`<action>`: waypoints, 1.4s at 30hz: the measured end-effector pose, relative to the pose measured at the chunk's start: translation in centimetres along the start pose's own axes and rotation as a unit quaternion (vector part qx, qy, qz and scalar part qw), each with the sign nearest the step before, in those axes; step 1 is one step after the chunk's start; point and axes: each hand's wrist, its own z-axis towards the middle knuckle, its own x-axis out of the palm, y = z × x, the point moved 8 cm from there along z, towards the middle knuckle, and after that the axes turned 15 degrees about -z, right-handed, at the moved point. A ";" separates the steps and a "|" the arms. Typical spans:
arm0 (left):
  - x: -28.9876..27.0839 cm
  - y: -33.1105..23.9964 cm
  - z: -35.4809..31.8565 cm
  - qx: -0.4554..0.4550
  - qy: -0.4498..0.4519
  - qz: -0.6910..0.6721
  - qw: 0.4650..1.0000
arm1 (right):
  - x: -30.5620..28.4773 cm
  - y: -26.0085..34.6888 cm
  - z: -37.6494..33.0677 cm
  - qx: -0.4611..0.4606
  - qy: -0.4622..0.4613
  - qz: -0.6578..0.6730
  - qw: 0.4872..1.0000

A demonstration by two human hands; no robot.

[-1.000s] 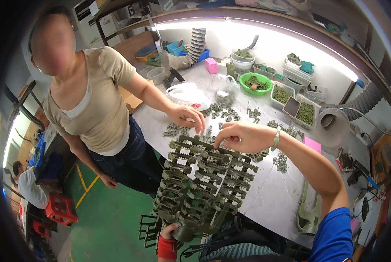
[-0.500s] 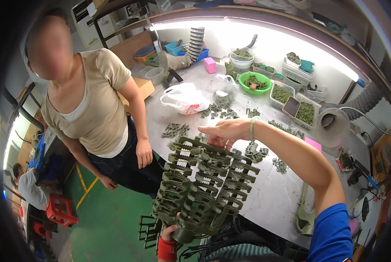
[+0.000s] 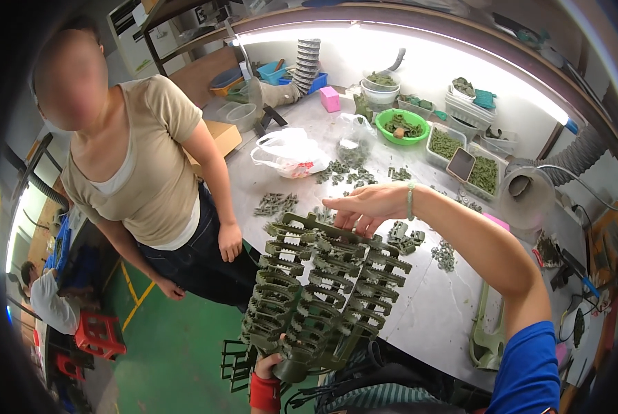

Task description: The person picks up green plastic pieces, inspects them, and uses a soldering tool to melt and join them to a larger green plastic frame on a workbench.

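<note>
At the lower edge, striped cloth [image 3: 392, 395] and dark straps show in part, cut off by the rim; the left hand [image 3: 267, 366], below a red wristband [image 3: 263, 393], has its grip closed on the near end of the olive-green toothed rack [image 3: 323, 297], most of its fingers hidden behind that end; the rack is tilted in front of the body, at the near edge of the counter [image 3: 426, 314], its rows of curved pieces overlapping so that single parts are hard to tell apart; a dark frame [image 3: 235, 364] shows beside its lower left side, partly covered.

The right hand [image 3: 374, 205] is at the rack's far edge, its grip loose, thumb apart from the bent fingers; whether the fingertips touch the rack I cannot tell.

Beyond lie small grey-green parts [image 3: 276, 204], some masked by the right hand and forearm; to the left stands a person in a beige top [image 3: 140, 172], legs partly behind the rack; farther back are a white plastic bag [image 3: 292, 155], a phone [image 3: 460, 165] hiding part of the tubs of green pieces behind it, and a bright green bowl [image 3: 402, 140], its contents indistinct; at far left another person [image 3: 52, 303] sits small and dim.
</note>
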 end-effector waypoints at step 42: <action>4.9 1.1 0.5 -0.057 0.001 0.031 0.998 | -1.6 -2.5 -1.7 -0.087 -0.098 -0.173 0.976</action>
